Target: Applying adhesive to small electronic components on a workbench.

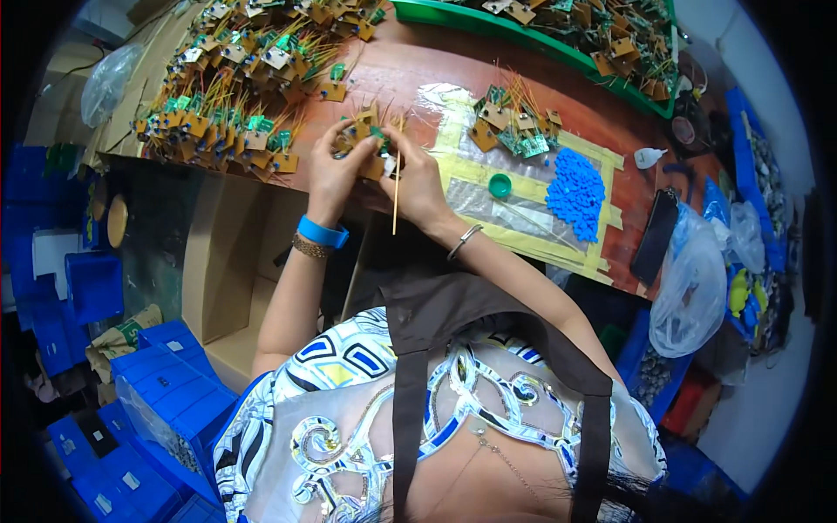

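Both hands meet at the near edge of the reddish table. My left hand [333, 179] is closed round a small bunch of brown and green circuit boards [372, 166] with thin wires. My right hand [417, 181] pinches at the same boards from the other side. A thin wooden stick [395, 207] is also held in it, pointing down toward me. The fingers partly hide where the boards are gripped. Left of my hands lies a large heap of similar wired circuit boards [222, 139]. A single board [332, 91] lies just beyond my left hand.
To the right, a clear sheet edged with yellow tape [453, 179] carries a loose board cluster [514, 122], a small green cup [500, 186] and a pile of small blue parts [575, 193]. A board-filled green tray [532, 46] stands behind. Blue bins [170, 383] stand lower left.
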